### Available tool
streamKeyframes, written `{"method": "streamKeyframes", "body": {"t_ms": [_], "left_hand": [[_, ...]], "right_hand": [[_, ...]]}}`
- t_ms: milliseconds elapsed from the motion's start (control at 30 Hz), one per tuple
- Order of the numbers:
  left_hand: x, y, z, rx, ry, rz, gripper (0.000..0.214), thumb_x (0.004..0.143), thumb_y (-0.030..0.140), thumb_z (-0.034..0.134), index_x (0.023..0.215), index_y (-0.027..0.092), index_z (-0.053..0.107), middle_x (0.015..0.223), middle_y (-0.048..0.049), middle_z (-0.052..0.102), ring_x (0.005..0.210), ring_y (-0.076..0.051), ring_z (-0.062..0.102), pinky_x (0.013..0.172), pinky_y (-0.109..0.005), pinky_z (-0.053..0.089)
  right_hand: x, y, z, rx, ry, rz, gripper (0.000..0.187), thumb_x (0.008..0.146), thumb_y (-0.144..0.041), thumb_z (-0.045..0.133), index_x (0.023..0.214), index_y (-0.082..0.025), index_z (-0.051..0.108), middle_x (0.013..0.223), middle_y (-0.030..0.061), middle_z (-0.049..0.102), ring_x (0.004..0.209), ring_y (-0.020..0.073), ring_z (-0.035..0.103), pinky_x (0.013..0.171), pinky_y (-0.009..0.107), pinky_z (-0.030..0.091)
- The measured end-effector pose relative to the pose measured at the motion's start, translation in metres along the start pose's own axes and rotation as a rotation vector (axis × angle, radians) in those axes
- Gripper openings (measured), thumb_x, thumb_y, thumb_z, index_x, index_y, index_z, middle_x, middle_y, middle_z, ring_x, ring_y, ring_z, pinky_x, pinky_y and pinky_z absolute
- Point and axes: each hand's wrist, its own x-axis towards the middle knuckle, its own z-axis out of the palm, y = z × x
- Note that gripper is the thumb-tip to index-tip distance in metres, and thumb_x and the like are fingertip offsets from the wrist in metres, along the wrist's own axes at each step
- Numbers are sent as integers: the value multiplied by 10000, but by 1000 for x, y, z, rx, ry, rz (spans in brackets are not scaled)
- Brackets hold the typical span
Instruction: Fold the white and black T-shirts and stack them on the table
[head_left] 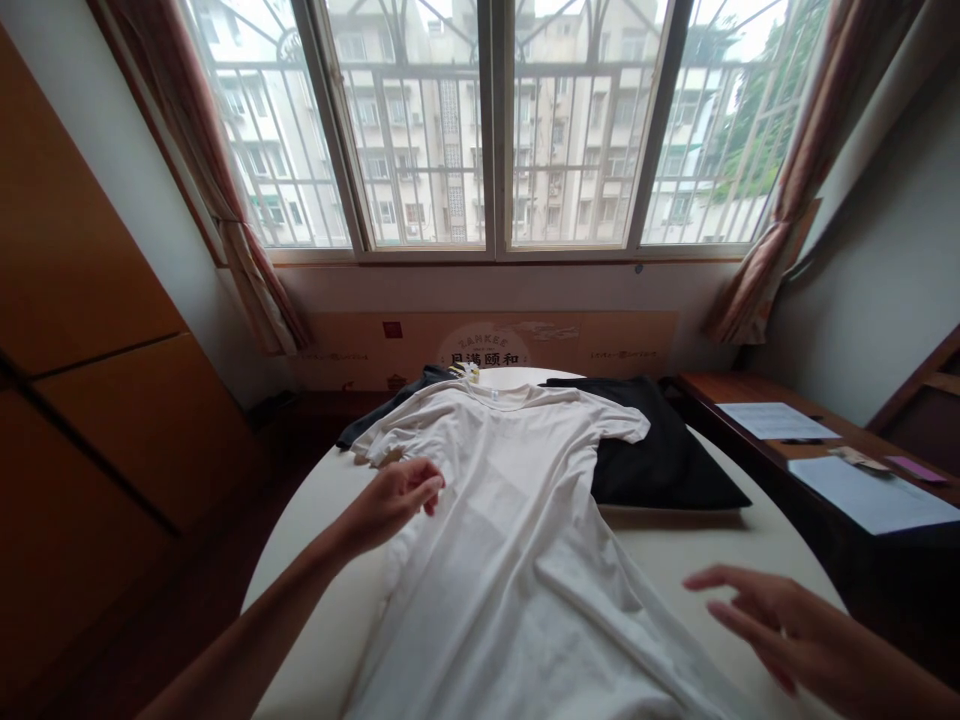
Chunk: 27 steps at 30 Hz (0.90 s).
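A thin white short-sleeved cotton T-shirt [510,560] lies spread on a round cream tabletop [679,545], its collar toward the table's far side and its lower part crossing the near rim out of view. The left hand [390,505] hangs above the shirt's body, fingers loosely curled and narrow, holding nothing; whether the fingertips [437,483] graze the cotton I cannot tell. The right hand [795,625] sits above the tabletop, right of the shirt, its fingers spread wide and empty.

On the table's far side, a folded black cloth garment [667,450] lies under the shirt's right-hand sleeve [622,425], and a small pale object [463,371] sits just beyond the collar (too small to identify).

The main risk lies at the near rim: a hard or uneven tug could drag the overhanging cotton off the table. Light cloth like this could also bunch or skew if a hand brushes it. Pulling the sleeve could disturb the black garment beneath it, and a careless reach across the collar could knock the small pale object off the far edge.
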Motion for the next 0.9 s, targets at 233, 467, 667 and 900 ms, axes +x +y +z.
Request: {"method": "streamKeyframes", "body": {"t_ms": [233, 467, 667, 900], "left_hand": [[96, -40, -27, 201, 439, -15, 173, 872, 293, 629, 992, 180, 680, 1017, -91, 759, 919, -243, 736, 843, -340, 562], [163, -70, -34, 340, 576, -112, 537, 817, 124, 674, 1349, 136, 600, 1336, -186, 692, 1250, -288, 663, 1068, -390, 516], [185, -92, -27, 395, 478, -182, 744, 850, 153, 678, 1561, 98, 468, 1426, -227, 648, 1330, -332, 628, 1126, -408, 481], [199, -98, -46, 493, 498, -296, 432, 857, 219, 673, 1269, 94, 713, 1196, -198, 757, 1167, -320, 696, 1001, -346, 518]], "right_hand": [[172, 4, -41, -63, 260, -32, 373, 964, -455, 560, 1097, -166, 756, 904, 86, 778, 838, 252, 730, 763, 331, 540], [293, -7, -24, -383, 371, 226, 521, 987, -369, 549, 1433, -111, 623, 1431, 197, 665, 1331, 390, 585, 1075, 479, 468], [318, -1, -2, -531, 334, 328, 549, 997, -502, 562, 1430, -173, 636, 1457, 229, 607, 1348, 431, 535, 1064, 586, 439], [321, 11, -24, -428, 407, 291, 302, 982, -348, 531, 1146, -202, 739, 1181, 161, 755, 1135, 357, 684, 958, 450, 490]]}}
